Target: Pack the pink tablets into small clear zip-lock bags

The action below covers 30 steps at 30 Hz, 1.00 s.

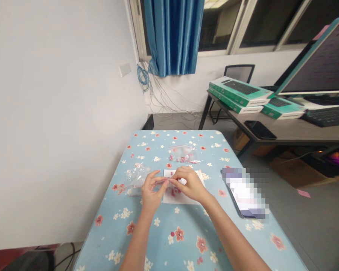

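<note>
My left hand and my right hand meet over a white sheet of paper on the table. Both are closed in a pinch, fingertips almost touching, and whatever lies between them is too small to make out. Beneath the hands, small dark-pink pieces lie on the paper. Just beyond the paper is a clear plastic bag with small pink and red pieces in it. Beside my left hand lies another crinkled clear bag.
A blue flowered cloth covers the table. To the right lies a phone with its screen blurred out. A desk stands further right with keyboard boxes, a black phone and a monitor. A white wall runs along the left.
</note>
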Tool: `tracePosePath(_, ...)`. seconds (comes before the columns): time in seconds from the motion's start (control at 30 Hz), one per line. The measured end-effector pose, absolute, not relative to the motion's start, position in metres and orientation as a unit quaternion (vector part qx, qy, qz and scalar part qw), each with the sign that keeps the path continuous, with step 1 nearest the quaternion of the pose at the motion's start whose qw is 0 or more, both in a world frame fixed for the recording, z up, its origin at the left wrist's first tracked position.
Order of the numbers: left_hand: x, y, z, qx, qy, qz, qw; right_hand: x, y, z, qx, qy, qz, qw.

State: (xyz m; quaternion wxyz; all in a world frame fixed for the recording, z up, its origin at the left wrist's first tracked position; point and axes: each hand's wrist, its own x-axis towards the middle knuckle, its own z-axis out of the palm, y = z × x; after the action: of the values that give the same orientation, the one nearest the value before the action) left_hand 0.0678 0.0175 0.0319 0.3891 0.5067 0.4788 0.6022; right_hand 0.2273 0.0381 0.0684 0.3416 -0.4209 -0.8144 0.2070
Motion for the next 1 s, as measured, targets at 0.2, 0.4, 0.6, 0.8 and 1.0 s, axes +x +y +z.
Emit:
tracePosePath(0.2, 0.065, 0.018, 0.029, 0.527, 0.484, 0.595, 0.366, 0.228, 0.037, 0.07, -0.402, -0.821, 0.229, 0.334)
tracePosePath(0.4, 0.064, 0.02, 0.027, 0.505, 0.464, 0.572, 0.45, 0.234, 0.04, 0.067, -0.429, -0.804, 0.219, 0.348)
tracePosePath(0.6, 0.062, 0.021, 0.024, 0.488, 0.464, 0.568, 0.473, 0.242, 0.045, 0.065, -0.435, -0.78, 0.279, 0.353)
tracePosePath(0.8, 0.058, 0.024, 0.025, 0.408, 0.482, 0.609, 0.48, 0.244, 0.048, 0.055, -0.434, -0.761, 0.386, 0.288)
tracePosePath(1.0, 0.06, 0.034, 0.013, 0.412, 0.487, 0.619, 0.459, 0.242, 0.054, 0.041, -0.448, -0.692, 0.45, 0.343)
